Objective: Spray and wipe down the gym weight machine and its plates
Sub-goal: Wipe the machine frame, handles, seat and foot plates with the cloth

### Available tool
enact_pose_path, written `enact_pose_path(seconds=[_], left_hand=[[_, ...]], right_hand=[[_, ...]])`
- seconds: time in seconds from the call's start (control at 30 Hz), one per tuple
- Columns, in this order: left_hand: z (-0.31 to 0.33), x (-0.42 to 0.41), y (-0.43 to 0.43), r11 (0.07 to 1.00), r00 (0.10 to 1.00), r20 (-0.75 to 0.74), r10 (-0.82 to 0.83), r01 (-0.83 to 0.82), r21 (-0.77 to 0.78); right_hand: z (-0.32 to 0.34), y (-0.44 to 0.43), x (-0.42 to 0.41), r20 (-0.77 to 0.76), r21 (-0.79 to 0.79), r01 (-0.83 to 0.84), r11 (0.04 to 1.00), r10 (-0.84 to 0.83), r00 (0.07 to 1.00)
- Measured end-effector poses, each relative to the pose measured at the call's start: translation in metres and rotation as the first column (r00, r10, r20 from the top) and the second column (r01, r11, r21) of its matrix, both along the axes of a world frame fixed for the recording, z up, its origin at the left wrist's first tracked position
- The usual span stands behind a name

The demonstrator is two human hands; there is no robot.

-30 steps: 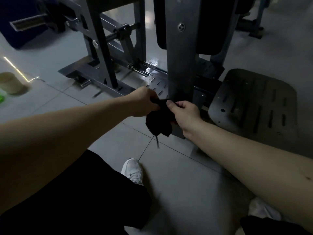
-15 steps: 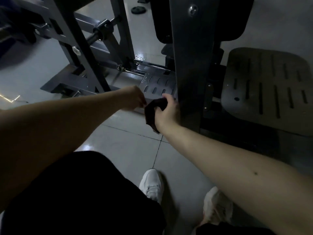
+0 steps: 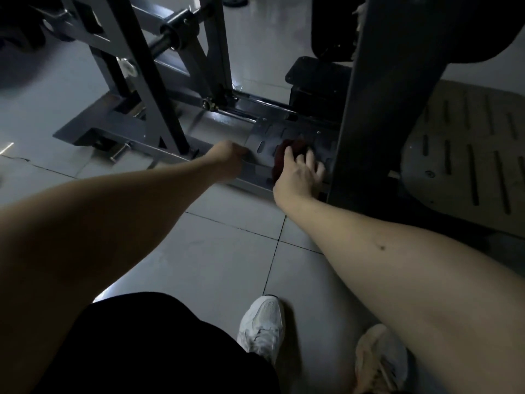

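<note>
Grey floor tiles (image 3: pixel 227 251) are spreading under the machine (image 3: pixel 133 81), whose grey bars and braces are filling the upper left of a dim head view. Low at the middle, its slotted plate (image 3: pixel 264 135) is lying flat just above the floor, reaching from the frame's base rail to a dark post (image 3: pixel 377 95) that is rising at the plate's right edge.

The cloth (image 3: pixel 295 145), dark red and bunched, is sitting on the plate near that right edge. The right hand (image 3: pixel 298 174) is lying over its near side, fingers (image 3: pixel 309 160) spread apart and bent lightly, pressing it down onto the metal rather than clutching it.

The left hand (image 3: pixel 227 160) is resting at the plate's left edge, against the rail, apart from the cloth. Its fingers are curling under and hiding behind the back of the hand, so I cannot tell whether they are gripping anything.

Right of the post, a larger slotted footplate (image 3: pixel 468 155) is tilting up. A dark disc (image 3: pixel 234 0) is lying on the floor at the top edge. Black shorts (image 3: pixel 156 345) and two pale shoes (image 3: pixel 262 325) are showing at the bottom.
</note>
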State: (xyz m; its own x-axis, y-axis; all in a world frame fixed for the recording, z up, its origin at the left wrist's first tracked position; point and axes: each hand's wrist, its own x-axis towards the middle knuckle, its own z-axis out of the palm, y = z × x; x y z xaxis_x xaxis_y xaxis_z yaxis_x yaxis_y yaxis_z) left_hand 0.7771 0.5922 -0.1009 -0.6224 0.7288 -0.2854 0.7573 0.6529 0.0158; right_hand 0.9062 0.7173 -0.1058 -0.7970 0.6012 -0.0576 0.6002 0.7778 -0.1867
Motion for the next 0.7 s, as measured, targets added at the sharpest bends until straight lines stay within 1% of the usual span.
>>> enact_pose_path(seconds=[0.03, 0.07, 0.1, 0.13, 0.17, 0.2, 0.27, 0.3, 0.37, 0.43, 0.5, 0.57, 0.63, 0.67, 0.7], left_hand=[[0.007, -0.001, 0.003, 0.995, 0.993, 0.096, 0.075, -0.081, 0.061], [0.014, 0.009, 0.002, 0.989, 0.975, 0.186, 0.12, -0.134, 0.065], [0.019, 0.014, 0.001, 0.983, 0.968, 0.205, 0.142, -0.162, 0.083], [0.024, 0.017, -0.003, 0.987, 0.975, 0.188, 0.116, -0.134, 0.087], [0.028, 0.019, -0.005, 0.979, 0.958, 0.234, 0.166, -0.188, 0.074], [0.041, 0.024, -0.006, 0.958, 0.929, 0.296, 0.223, -0.265, 0.11], [0.063, 0.034, -0.009, 0.964, 0.94, 0.263, 0.216, -0.247, 0.093], [0.069, 0.037, -0.01, 0.962, 0.941, 0.266, 0.211, -0.248, 0.114], [0.077, 0.044, -0.012, 0.959, 0.93, 0.293, 0.222, -0.262, 0.105], [0.081, 0.047, -0.014, 0.949, 0.916, 0.328, 0.229, -0.285, 0.134], [0.078, 0.042, -0.017, 0.921, 0.896, 0.365, 0.253, -0.339, 0.194], [0.069, 0.039, -0.022, 0.861, 0.84, 0.464, 0.283, -0.435, 0.262], [0.06, 0.032, -0.029, 0.818, 0.829, 0.485, 0.278, -0.47, 0.333], [0.057, 0.03, -0.033, 0.819, 0.837, 0.48, 0.262, -0.456, 0.347], [0.052, 0.024, -0.035, 0.828, 0.843, 0.48, 0.242, -0.437, 0.351]], right_hand=[[0.003, 0.001, 0.003, -0.025, 0.025, -0.03, 0.999, 0.031, 0.999], [0.007, 0.001, 0.007, -0.041, 0.026, -0.055, 0.998, 0.056, 0.998], [0.014, 0.0, 0.012, -0.049, 0.007, -0.076, 0.997, 0.076, 0.996], [0.02, -0.002, 0.016, -0.049, -0.044, -0.085, 0.995, 0.083, 0.995], [0.027, -0.006, 0.019, -0.057, -0.118, -0.082, 0.99, 0.076, 0.996], [0.033, -0.011, 0.022, -0.089, -0.21, -0.068, 0.975, 0.05, 0.995], [0.044, -0.017, 0.027, -0.199, -0.41, -0.058, 0.91, -0.028, 0.98], [0.05, -0.02, 0.029, -0.246, -0.493, -0.074, 0.867, -0.058, 0.968], [0.062, -0.022, 0.032, -0.305, -0.632, -0.096, 0.769, -0.133, 0.943], [0.071, -0.025, 0.03, -0.339, -0.742, -0.115, 0.661, -0.221, 0.914], [0.072, -0.033, 0.023, -0.362, -0.801, -0.133, 0.584, -0.296, 0.884], [0.064, -0.042, 0.017, -0.373, -0.842, -0.152, 0.519, -0.355, 0.857], [0.055, -0.046, 0.011, -0.384, -0.867, -0.195, 0.458, -0.367, 0.847], [0.05, -0.047, 0.007, -0.399, -0.866, -0.217, 0.45, -0.362, 0.843], [0.046, -0.047, 0.002, -0.418, -0.854, -0.225, 0.469, -0.363, 0.833]])
